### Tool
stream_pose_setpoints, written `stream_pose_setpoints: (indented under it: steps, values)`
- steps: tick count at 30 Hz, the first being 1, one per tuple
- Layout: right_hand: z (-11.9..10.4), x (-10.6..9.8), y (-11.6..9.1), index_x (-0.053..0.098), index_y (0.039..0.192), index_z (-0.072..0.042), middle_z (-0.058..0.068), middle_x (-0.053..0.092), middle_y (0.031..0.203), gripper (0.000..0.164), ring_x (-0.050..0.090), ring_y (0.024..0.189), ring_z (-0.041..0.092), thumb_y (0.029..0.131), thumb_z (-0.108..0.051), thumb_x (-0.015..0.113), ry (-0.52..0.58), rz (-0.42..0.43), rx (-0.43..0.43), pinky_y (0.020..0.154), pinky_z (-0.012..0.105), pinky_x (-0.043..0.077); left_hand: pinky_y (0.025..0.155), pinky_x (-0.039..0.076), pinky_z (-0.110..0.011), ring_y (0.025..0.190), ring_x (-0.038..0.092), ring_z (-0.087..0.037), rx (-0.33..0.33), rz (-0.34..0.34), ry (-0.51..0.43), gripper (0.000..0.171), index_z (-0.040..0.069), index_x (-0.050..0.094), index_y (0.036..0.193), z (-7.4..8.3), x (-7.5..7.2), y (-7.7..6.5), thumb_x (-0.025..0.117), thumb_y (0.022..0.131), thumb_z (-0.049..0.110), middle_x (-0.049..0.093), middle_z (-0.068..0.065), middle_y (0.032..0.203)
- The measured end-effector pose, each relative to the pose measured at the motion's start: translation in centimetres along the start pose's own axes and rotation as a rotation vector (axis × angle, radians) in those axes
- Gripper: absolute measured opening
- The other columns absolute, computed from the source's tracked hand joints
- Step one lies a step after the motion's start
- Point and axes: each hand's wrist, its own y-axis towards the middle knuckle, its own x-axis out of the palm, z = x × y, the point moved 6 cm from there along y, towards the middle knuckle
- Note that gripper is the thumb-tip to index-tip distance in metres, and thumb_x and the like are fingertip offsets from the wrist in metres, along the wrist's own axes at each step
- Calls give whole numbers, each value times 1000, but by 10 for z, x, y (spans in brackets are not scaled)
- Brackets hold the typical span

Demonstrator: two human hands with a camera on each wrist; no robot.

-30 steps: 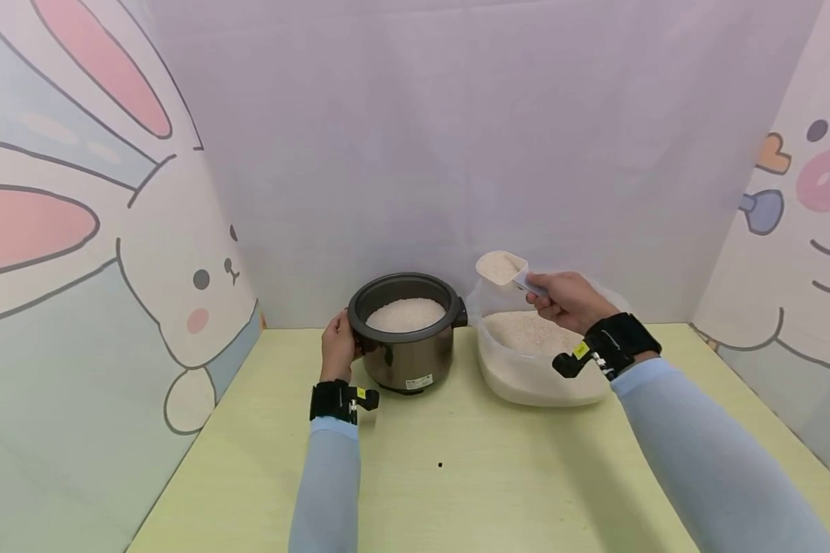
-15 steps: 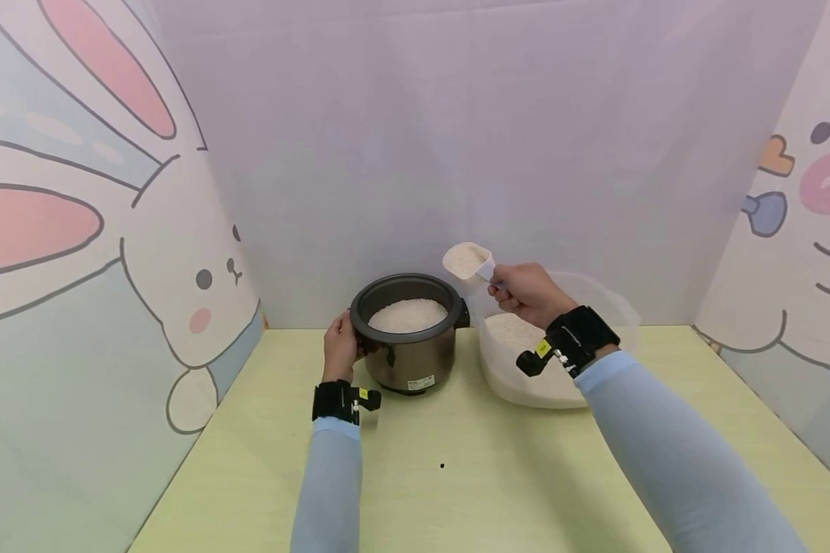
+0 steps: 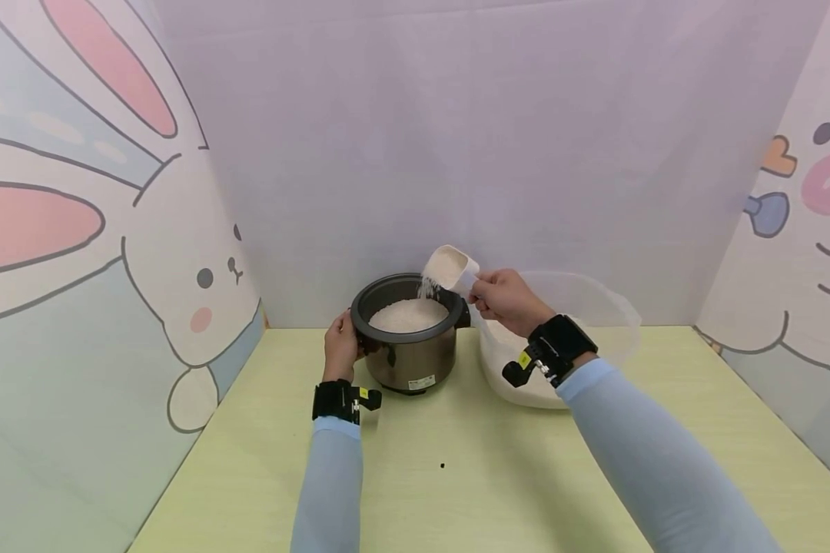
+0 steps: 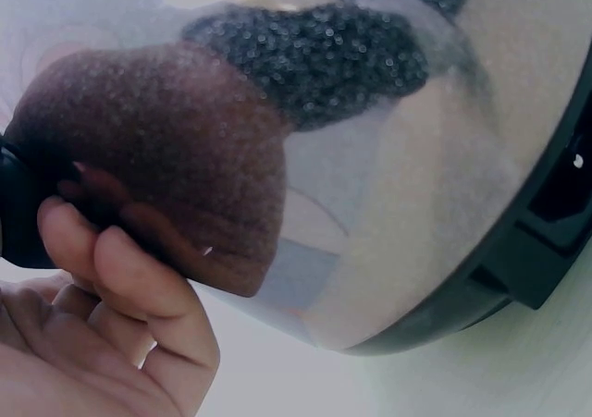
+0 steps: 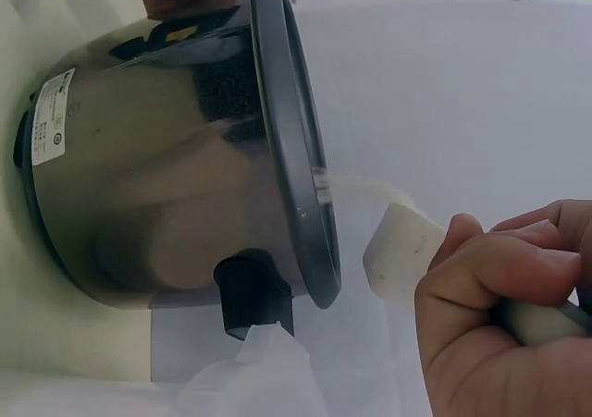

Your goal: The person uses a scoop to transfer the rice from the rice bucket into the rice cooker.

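A dark rice cooker (image 3: pixel 415 357) without a lid stands at the back of the table, white rice (image 3: pixel 404 315) inside it. My left hand (image 3: pixel 340 347) holds its black side handle (image 4: pixel 20 209), fingers curled under it in the left wrist view. My right hand (image 3: pixel 510 301) grips the handle of a white measuring scoop (image 3: pixel 449 267), which is tilted over the cooker's right rim. Grains stream from the scoop into the pot. Right of the cooker, partly behind my right hand and wrist, is a translucent tub (image 3: pixel 526 395) with more rice in it.
The pale yellow-green table (image 3: pixel 401 507) bears a small black speck (image 3: pixel 443 465) near the front. A lilac cloth backdrop (image 3: pixel 456 153) rises close behind the cooker and tub. Cartoon-printed panels (image 3: pixel 180 307) stand at both sides.
My right hand has carried the full scoop leftward from above the tub to the cooker and tipped it; rice now falls. The left hand has kept its hold on the cooker.
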Motion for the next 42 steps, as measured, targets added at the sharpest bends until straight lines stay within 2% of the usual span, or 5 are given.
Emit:
stream_pose_setpoints:
  steps: [6,13,21,28,42]
  values:
    - [1,10,1,51,131,15,10,52,93,34,37,67,11,107,-5,38,-31,-12,-15,59,24,31,63,52,-25,70,54,-13,-3,-2,-3,53,15,54,148,-1,-1,0,45,108,49,55,-7,104]
    - [4,21,5,43,148,9,14,54,98,43,40,69,13,107,-6,39,-87,-7,-32,62,25,34,63,52,-25,71,54,-13,-5,5,1,54,15,53,148,0,0,-1,45,108,49,55,-8,103]
    - [5,32,3,52,141,9,19,57,93,40,35,61,10,105,-4,42,-176,11,-93,58,24,31,63,52,-26,69,54,-13,-10,5,-2,55,15,54,148,-2,0,0,47,107,51,54,-7,99]
    - [3,40,2,40,154,3,30,60,121,49,30,56,11,105,-6,41,-257,10,-100,56,26,30,62,52,-25,66,53,-13,-8,10,-4,56,15,55,147,-4,1,2,48,106,53,53,-6,95]
    - [-4,52,0,51,148,1,27,54,139,50,28,53,12,98,-1,47,-354,21,-165,52,26,28,63,52,-25,68,53,-12,-3,0,2,54,16,54,148,1,-1,-2,46,108,51,54,-7,100]
